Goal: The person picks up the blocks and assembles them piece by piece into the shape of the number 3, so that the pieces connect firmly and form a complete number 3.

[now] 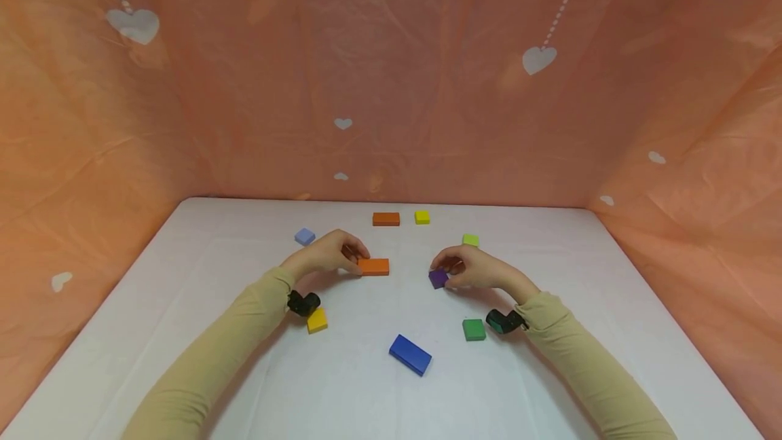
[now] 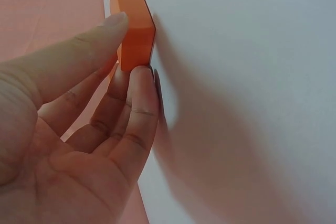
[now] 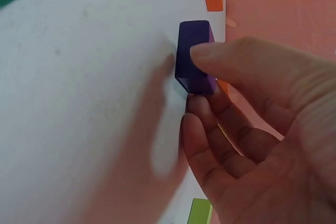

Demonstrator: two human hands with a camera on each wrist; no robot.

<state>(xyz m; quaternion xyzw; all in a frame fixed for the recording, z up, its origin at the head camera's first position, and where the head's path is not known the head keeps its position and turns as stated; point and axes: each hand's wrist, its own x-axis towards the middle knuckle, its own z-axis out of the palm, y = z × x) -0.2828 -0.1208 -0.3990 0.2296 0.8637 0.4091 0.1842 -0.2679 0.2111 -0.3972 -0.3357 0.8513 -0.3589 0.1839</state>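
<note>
Near the middle of the white table, my left hand (image 1: 332,252) pinches the left end of an orange rectangular block (image 1: 375,267). The left wrist view shows the thumb on one side of this orange block (image 2: 134,19) and fingertips at its near end. To the right, my right hand (image 1: 473,267) pinches a small purple block (image 1: 438,278) between thumb and fingers. In the right wrist view the thumb presses the face of the purple block (image 3: 194,51). A gap separates the two held blocks.
Behind the hands lie a darker orange block (image 1: 386,219), a yellow block (image 1: 422,217), a lime block (image 1: 470,240) and a light blue block (image 1: 305,236). Nearer are a golden-yellow block (image 1: 317,320), a blue block (image 1: 411,355) and a green block (image 1: 474,329). Orange curtains (image 1: 391,87) enclose the table.
</note>
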